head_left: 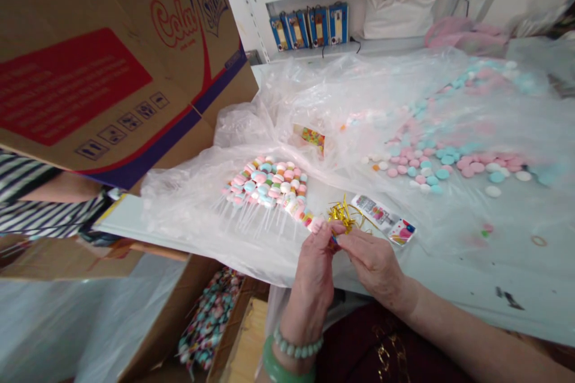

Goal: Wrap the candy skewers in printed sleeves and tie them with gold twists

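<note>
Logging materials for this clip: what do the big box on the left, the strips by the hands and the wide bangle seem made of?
Big box: brown corrugated cardboard, printed, matte. Strips: probably metallic foil, gold and glinting. Bangle: smooth pale green, perhaps jade, glass or plastic.

Between the hands (pixel 344 256), the fingers cover most of whatever they pinch. The large carton (pixel 112 60) runs off the top and left edges, hiding most of another person (pixel 45 197). Far loose discs (pixel 485 81) blur beneath cloudy plastic (pixel 359 90).
</note>
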A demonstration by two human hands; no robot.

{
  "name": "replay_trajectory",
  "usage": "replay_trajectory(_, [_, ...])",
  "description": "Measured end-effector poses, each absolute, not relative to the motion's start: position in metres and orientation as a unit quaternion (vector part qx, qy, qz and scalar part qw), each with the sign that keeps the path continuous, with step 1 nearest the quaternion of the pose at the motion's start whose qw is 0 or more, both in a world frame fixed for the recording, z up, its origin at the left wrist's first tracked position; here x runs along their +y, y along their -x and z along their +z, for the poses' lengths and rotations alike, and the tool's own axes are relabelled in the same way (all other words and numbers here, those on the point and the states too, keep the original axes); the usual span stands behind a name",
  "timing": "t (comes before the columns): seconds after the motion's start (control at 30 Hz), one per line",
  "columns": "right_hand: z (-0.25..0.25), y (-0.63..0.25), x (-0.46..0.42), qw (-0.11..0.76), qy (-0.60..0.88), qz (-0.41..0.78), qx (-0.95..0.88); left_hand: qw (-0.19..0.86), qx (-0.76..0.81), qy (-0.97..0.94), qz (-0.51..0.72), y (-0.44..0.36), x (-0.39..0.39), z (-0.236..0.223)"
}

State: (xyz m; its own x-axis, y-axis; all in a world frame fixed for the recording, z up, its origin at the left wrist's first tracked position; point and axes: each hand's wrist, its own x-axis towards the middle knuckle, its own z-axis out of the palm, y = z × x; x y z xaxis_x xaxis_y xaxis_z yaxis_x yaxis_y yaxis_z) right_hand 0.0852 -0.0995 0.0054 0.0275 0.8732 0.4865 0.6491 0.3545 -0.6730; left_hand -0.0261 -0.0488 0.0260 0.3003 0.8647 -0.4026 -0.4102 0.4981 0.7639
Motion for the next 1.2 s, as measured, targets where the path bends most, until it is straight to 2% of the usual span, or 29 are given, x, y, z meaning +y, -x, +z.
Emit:
replay_trajectory(0.27, [0.029,-0.065,-0.091,0.313,0.581,-0.108,-0.744,0.756,0.419,-0.112,0.490,0.015,-0.051,0.027])
replay_trajectory(0.37, [0.031,-0.063,-0.082,0.331,0.580,-0.063,-0.742,0.785,0.403,-0.080,0.463,0.017,-0.054,0.030])
replay_trajectory(0.43, [0.031,-0.064,-0.075,0.395,0.594,0.075,-0.697,0.800,0.392,-0.090,0.445,0.024,-0.053,0.031])
replay_trajectory(0.53, [0.031,-0.066,-0.069,0.482,0.547,0.469,-0.498,0.796,0.381,-0.159,0.443,0.038,-0.049,0.032])
replay_trajectory(0.6, [0.028,-0.066,-0.068,0.469,0.434,0.707,-0.302,0.803,0.358,-0.219,0.424,0.047,-0.046,0.034])
replay_trajectory(0.63, [0.027,-0.066,-0.069,0.455,0.377,0.777,-0.216,0.810,0.345,-0.249,0.403,0.050,-0.045,0.035])
replay_trajectory(0.7, [0.025,-0.067,-0.071,0.450,0.316,0.828,-0.113,0.818,0.330,-0.306,0.358,0.054,-0.042,0.037])
replay_trajectory(0.8, [0.028,-0.070,-0.077,0.502,0.379,0.757,-0.174,0.789,0.346,-0.377,0.341,0.056,-0.040,0.040])
replay_trajectory(0.93, [0.043,-0.077,-0.081,0.582,0.560,0.468,-0.358,0.701,0.399,-0.446,0.388,0.053,-0.037,0.040])
replay_trajectory(0.97, [0.046,-0.078,-0.080,0.592,0.567,0.444,-0.362,0.700,0.400,-0.464,0.368,0.052,-0.037,0.040])
replay_trajectory(1.1, [0.044,-0.081,-0.073,0.592,0.498,0.564,-0.289,0.769,0.384,-0.464,0.212,0.038,-0.044,0.035])
replay_trajectory(1.2, [0.036,-0.083,-0.065,0.660,0.521,0.502,-0.203,0.708,0.475,-0.459,0.250,0.023,-0.052,0.028])
